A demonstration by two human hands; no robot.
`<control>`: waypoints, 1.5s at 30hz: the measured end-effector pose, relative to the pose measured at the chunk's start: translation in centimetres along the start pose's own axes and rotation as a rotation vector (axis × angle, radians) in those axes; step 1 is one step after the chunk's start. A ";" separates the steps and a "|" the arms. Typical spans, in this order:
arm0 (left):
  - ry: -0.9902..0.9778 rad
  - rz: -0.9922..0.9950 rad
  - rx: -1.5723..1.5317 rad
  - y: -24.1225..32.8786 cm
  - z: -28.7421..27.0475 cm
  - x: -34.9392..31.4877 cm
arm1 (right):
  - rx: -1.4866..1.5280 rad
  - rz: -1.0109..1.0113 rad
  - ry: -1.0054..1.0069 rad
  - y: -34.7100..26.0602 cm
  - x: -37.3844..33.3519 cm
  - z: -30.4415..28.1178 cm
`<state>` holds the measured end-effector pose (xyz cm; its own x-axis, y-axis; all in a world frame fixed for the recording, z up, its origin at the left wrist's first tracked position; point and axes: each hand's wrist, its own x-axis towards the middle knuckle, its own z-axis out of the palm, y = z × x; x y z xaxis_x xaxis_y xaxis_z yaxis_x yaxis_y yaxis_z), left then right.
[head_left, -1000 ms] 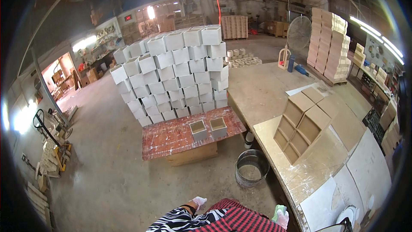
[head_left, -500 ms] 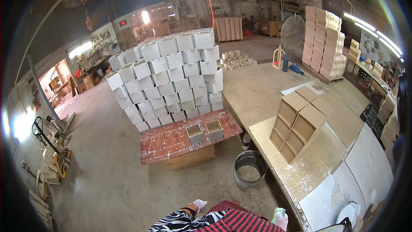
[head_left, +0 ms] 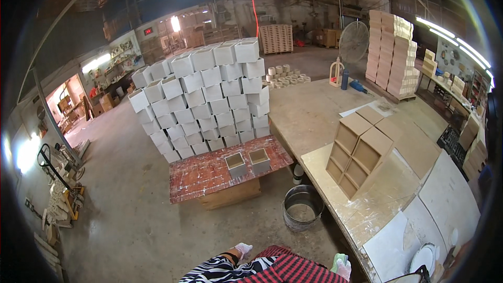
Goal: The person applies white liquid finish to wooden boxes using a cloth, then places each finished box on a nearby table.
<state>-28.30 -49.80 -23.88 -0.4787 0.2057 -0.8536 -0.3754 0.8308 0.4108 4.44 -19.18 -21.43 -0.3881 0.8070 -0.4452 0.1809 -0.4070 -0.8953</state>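
Note:
At the lower edge, my left hand (head_left: 243, 250) wears a whitish glove and hangs in front of my body, with a dark band at the wrist. Its fingers are too small to make out. Over on the right, my right hand (head_left: 343, 268) is close to the near edge of the large worktable (head_left: 298, 105). White and pale green show at it; whether the green is part of a glove or a thing held is unclear. Two open grey-white square boxes (head_left: 236, 165) stand ahead on a red, paint-stained board (head_left: 196, 181).
Behind the board rises a tall stack of white square boxes (head_left: 212, 93). A dark metal bucket (head_left: 303, 207) sits on the floor by the worktable. On the table stands a group of brown compartmented boxes (head_left: 361, 147). A yellow pallet jack (head_left: 73, 199) is at far left.
The whole view has shifted slightly, with the boxes and table a little left and lower. Both hands keep nearly the same place.

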 end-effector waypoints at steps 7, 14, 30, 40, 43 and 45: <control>0.049 0.007 0.036 0.1 0.5 -0.6 | 0.004 0.001 0.005 0.2 -0.2 -0.8; 0.006 0.044 0.222 0.3 0.5 0.0 | 0.010 -0.003 0.012 0.2 -0.2 -1.6; 0.083 0.886 0.857 8.7 1.2 2.6 | 0.091 0.001 0.044 1.5 -3.1 -4.2; 0.336 1.325 0.640 30.1 1.5 -11.7 | 0.243 0.057 0.256 3.5 -7.4 -6.8; 0.325 1.454 0.427 35.1 2.1 -10.8 | 0.207 0.069 0.400 2.6 -8.7 -6.9; 0.450 1.578 0.619 38.7 3.3 -15.7 | 0.278 0.085 0.451 3.0 -9.5 -7.2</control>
<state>-32.68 -19.16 4.34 -0.2581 0.8806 0.3973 0.9033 0.0741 0.4226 15.15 -25.01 -19.98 0.0552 0.8450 -0.5320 -0.0755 -0.5277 -0.8461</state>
